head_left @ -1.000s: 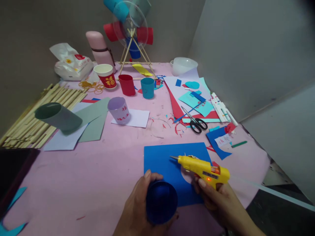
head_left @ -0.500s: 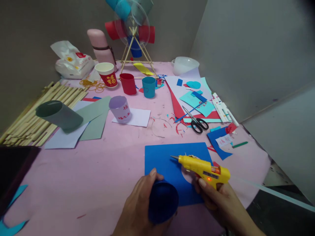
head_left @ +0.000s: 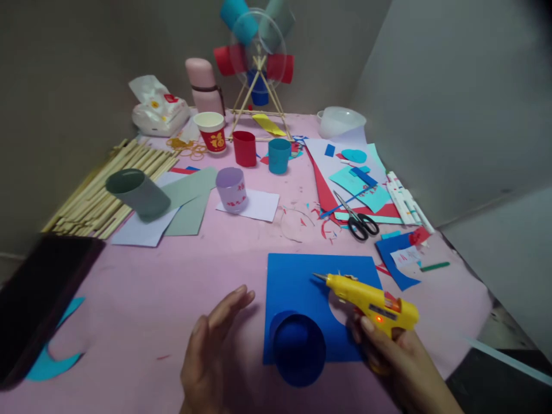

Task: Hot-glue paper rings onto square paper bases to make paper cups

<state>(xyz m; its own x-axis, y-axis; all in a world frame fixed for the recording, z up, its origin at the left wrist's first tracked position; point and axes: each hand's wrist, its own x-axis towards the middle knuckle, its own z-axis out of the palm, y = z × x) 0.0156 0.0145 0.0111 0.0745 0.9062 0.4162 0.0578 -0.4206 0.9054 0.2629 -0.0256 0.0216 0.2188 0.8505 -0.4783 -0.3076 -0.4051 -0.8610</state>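
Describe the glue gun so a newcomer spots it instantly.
On the pink table, find the large blue sheet. Over its right side, the right hand grips the glue gun. Unlike the dark blue cup nearby, it's bright yellow, metal-tipped, with a glowing light.

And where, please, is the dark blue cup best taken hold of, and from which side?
Probably by its outer wall, from the left: the dark blue cup is round, with its open mouth facing the camera, and the open left hand is on that side. The right hand, to the cup's right, holds the yellow glue gun.
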